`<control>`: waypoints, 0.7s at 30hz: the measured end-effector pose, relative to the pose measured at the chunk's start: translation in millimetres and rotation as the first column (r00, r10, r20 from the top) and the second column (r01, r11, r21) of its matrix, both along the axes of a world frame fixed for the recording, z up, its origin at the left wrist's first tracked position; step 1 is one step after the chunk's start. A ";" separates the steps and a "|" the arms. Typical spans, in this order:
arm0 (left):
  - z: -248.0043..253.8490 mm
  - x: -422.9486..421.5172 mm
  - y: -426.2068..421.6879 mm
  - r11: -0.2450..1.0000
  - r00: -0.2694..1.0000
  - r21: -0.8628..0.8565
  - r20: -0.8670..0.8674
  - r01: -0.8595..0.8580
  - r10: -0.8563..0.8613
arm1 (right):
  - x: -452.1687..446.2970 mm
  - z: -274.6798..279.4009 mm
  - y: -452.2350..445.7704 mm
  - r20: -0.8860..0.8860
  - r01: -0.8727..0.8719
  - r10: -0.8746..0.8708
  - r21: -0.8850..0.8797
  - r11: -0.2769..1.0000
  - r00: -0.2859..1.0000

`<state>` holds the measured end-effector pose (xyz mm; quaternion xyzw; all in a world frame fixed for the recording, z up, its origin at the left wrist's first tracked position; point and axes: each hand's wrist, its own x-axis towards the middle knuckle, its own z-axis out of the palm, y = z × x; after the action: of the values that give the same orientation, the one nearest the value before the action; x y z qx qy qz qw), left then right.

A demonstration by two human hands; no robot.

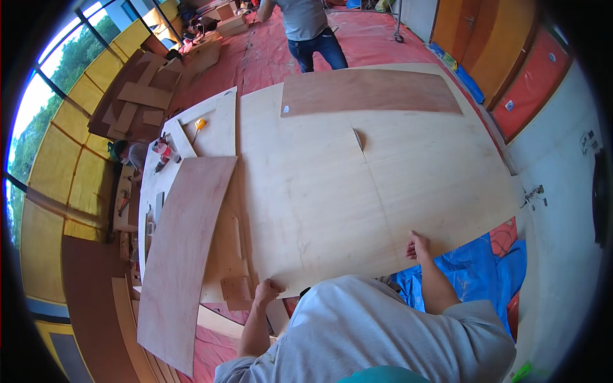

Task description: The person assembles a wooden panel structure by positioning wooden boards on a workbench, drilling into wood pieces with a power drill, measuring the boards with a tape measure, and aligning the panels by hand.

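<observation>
A large pale plywood sheet (306,191) lies flat in front of me. A thin dark line runs across it from a narrow upright metal blade (359,140) towards my side. My left hand (267,291) is closed on the sheet's near edge, left of my body. Further right, my right hand (417,246) has its fingers curled at the same edge, close to the line's near end; what lies under the fingers is hidden. A reddish-brown panel (370,92) rests on the far part of the sheet. Another brown panel (185,249) lies along the left side.
A yellow tape measure (200,124) and a red-and-clear bottle (167,153) sit at the left. Beyond the sheet stands a person (310,25); another person (131,153) is low at the left. Blue tarp (456,274) lies below right, and a wall (555,159) borders the right.
</observation>
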<state>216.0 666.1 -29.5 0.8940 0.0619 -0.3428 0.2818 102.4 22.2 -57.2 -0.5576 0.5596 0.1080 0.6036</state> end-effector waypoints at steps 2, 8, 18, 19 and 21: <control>2.5 -1.1 0.1 1.000 1.000 -0.012 -0.001 -0.018 0.018 | -2.8 0.0 0.2 0.021 0.022 -0.021 -0.012 1.000 1.000; 6.4 -3.6 -2.2 0.999 0.999 -0.033 0.010 -0.036 0.037 | -3.2 2.9 -0.3 0.039 0.034 -0.035 0.018 0.999 0.999; 6.9 -3.0 -2.8 0.999 0.999 -0.014 0.028 -0.032 0.033 | 0.0 3.9 0.7 0.017 0.018 -0.018 0.010 1.000 1.000; 7.6 -3.5 -2.6 0.999 0.999 -0.012 0.029 -0.040 0.041 | -0.4 2.5 -0.4 0.009 0.012 -0.012 0.010 1.000 1.000; 8.7 -0.2 -4.2 0.999 1.000 0.036 -0.011 0.027 -0.027 | -1.4 -0.3 -2.8 0.003 -0.006 0.006 0.013 1.000 1.000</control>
<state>215.8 661.8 -20.9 0.8978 0.0574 -0.3503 0.2606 101.0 19.5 -57.5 -0.5555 0.5562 0.1125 0.6077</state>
